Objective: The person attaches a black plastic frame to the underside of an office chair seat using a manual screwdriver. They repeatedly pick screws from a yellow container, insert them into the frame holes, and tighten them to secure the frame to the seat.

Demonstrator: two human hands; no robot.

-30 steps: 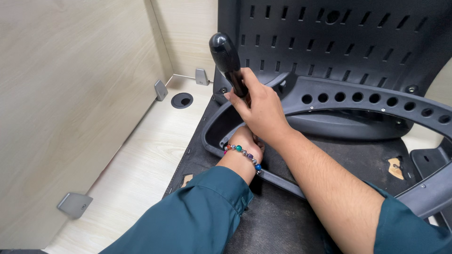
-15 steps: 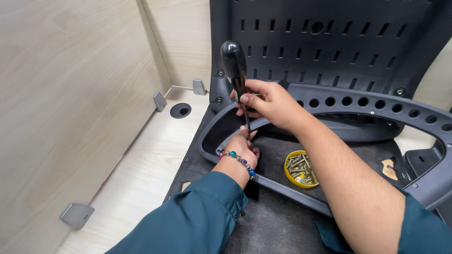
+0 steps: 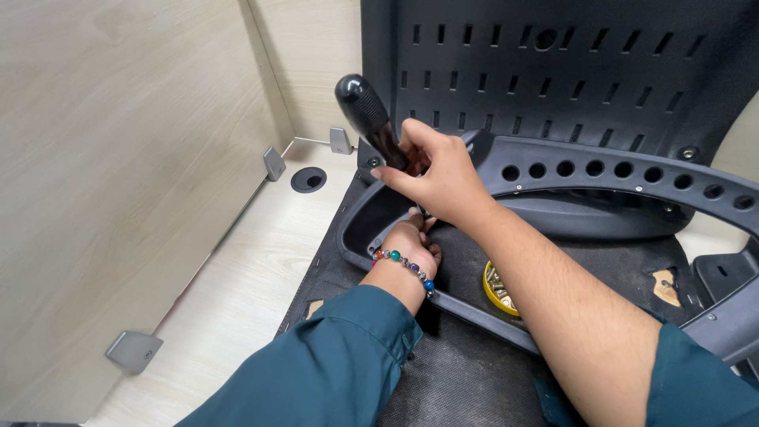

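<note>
Pale wood partition walls (image 3: 118, 182) are boxing in a light desk (image 3: 237, 300), and a black chair frame (image 3: 601, 170) is lying across it on dark fabric. The right hand (image 3: 443, 178) is closing its grip around a black-handled screwdriver (image 3: 370, 119), which is standing tilted above the frame's near-left corner. The left hand (image 3: 409, 247), wearing a beaded bracelet (image 3: 403, 265), is reaching down inside that same corner; I cannot tell whether its grip is open or closed. A yellow tin of screws (image 3: 498, 289) is sitting just right of that hand. The screwdriver is looking stiff and light, best held by its ribbed handle.
</note>
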